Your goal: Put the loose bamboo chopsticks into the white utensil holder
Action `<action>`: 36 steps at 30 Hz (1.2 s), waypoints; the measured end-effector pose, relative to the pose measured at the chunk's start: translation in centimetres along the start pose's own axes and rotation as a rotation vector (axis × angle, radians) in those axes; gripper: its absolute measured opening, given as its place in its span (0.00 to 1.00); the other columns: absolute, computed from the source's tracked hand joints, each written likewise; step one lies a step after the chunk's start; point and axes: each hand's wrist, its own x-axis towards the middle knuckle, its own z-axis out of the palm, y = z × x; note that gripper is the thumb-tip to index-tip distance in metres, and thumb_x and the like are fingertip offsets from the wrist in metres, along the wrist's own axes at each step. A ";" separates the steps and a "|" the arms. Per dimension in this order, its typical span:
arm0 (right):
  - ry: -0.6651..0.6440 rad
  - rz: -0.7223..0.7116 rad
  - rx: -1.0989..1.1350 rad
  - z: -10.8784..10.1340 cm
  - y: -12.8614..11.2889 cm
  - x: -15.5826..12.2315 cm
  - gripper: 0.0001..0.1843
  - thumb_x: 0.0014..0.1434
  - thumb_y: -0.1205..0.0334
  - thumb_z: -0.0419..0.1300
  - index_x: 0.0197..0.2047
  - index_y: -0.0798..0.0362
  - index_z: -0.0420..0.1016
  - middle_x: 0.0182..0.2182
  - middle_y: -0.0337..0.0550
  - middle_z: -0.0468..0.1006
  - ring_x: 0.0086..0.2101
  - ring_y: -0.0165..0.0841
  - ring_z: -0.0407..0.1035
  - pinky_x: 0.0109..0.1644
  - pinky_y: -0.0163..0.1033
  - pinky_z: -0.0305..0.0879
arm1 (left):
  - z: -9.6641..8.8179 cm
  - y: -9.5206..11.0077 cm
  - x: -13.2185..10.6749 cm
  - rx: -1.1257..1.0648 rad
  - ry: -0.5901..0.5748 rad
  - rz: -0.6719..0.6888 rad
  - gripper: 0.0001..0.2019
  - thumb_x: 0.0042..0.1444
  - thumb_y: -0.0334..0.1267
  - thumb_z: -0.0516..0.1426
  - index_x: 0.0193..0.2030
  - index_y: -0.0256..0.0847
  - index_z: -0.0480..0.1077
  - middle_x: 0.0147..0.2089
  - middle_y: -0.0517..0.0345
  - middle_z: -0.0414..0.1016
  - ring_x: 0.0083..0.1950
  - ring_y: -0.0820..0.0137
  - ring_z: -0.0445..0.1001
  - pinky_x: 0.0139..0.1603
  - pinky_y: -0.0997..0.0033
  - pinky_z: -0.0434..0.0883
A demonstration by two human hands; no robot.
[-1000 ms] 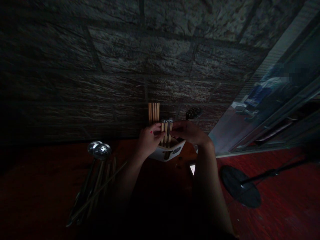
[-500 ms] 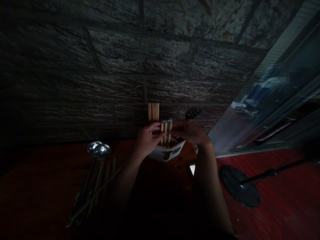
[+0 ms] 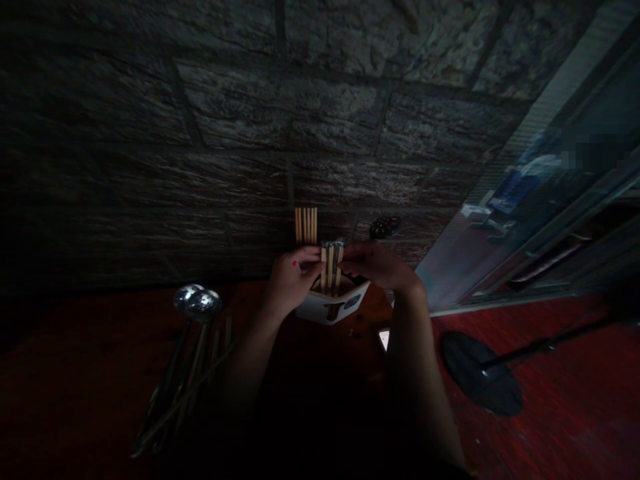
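Both hands meet at a small group of chopsticks, which stand upright over a white holder with dark markings. My left hand pinches them from the left, thumb and fingers closed. From the right, my right hand grips the same group with bent fingers, partly hidden behind its own knuckles. Their lower ends reach down into the holder's opening. Behind my left hand, a row of several more chopsticks stands upright. A dark slotted skimmer head rises behind my right hand.
Two shiny ladles and several loose chopsticks lie on the reddish table at left. A lit phone lies by my right forearm. A stone-block wall stands behind; a round black stand base is at right.
Almost nothing differs. Both hands and the chopsticks between them have shifted very slightly left in view, with the grip the same.
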 end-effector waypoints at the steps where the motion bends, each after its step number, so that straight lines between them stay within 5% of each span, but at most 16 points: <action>1: -0.003 -0.003 -0.007 0.0 0.1 0.0 0.10 0.53 0.62 0.63 0.39 0.54 0.79 0.29 0.40 0.77 0.28 0.27 0.67 0.33 0.34 0.65 | 0.0 0.0 0.0 -0.002 -0.002 -0.001 0.10 0.53 0.32 0.60 0.44 0.40 0.74 0.42 0.53 0.81 0.42 0.66 0.80 0.45 0.63 0.77; 36: -0.038 0.003 0.005 0.0 0.5 0.1 0.12 0.51 0.63 0.63 0.41 0.53 0.78 0.31 0.39 0.78 0.28 0.27 0.68 0.31 0.32 0.62 | 0.3 -0.2 0.1 -0.061 -0.044 -0.056 0.15 0.52 0.31 0.61 0.48 0.35 0.72 0.44 0.48 0.80 0.44 0.65 0.79 0.45 0.63 0.76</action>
